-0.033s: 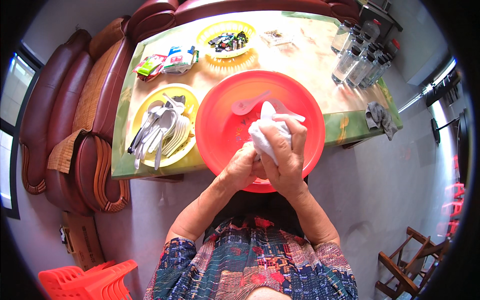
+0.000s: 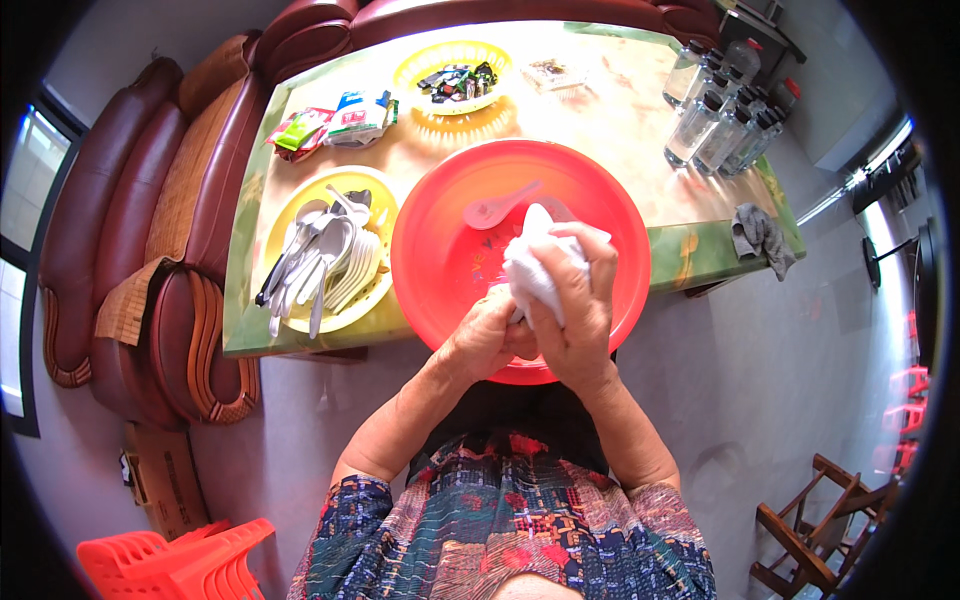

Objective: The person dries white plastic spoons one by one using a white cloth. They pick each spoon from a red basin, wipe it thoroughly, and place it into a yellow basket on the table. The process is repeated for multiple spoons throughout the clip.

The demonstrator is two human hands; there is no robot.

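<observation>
Over the red plastic basin (image 2: pixel 430 215) my two hands are together at a bunched white cloth (image 2: pixel 548 265). My right hand (image 2: pixel 580 315) is closed round the cloth from the right, fingers wrapped over its top. My left hand (image 2: pixel 485 330) is closed at the cloth's lower left; a white tip (image 2: pixel 538 216) pokes up above the cloth, perhaps part of a spoon. What the left fingers grip is mostly hidden. A pale spoon (image 2: pixel 500 207) lies in the basin beyond the cloth, and another pale piece beside it is partly covered by my right hand.
Left of the basin stands a yellow basket (image 2: pixel 370 303) of white and metal spoons. Farther back are packets (image 2: pixel 362 118), a yellow basket of small wrapped items (image 2: pixel 457 85) and several clear bottles with dark caps (image 2: pixel 692 130). A grey rag (image 2: pixel 760 238) hangs over the table's right edge.
The cloth and my right fingers have shifted slightly up and to the right, and the cloth covers more of the white tip. My left hand has hardly moved.
</observation>
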